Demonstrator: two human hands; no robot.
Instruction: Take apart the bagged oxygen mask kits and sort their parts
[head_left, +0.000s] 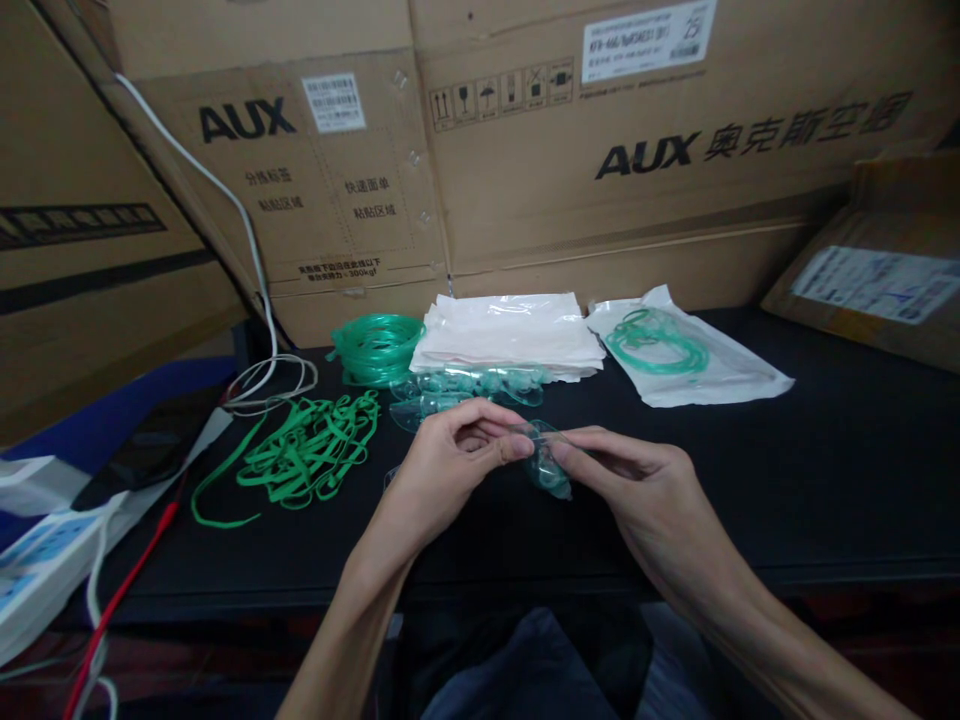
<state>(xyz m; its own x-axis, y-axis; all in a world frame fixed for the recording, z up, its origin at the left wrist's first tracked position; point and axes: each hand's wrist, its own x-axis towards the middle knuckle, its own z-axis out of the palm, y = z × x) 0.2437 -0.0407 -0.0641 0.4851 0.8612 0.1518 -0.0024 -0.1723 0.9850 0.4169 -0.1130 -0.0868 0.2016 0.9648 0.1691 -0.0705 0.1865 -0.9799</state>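
Above the front half of the black table, a see-through green oxygen mask (pixel 551 478) is held between both hands. My left hand (pixel 461 445) pinches its left edge between thumb and fingers. On the other side, my right hand (pixel 634 465) is closed on the mask's right edge, its thumb pressed near the middle. Fingers cover part of the rim. Just behind my left hand lie several more green masks (pixel 480 382) in a row. A tangle of green elastic straps (pixel 311 450) is to the left of that hand.
A coil of green tubing (pixel 379 348) sits beside stacked white packets (pixel 510 335). Another packet (pixel 720 375) at right carries looped tubing (pixel 660 345). Large cardboard boxes (pixel 510 220) wall off the back. A power strip (pixel 45 570) and cables occupy the left of the black table (pixel 825 470).
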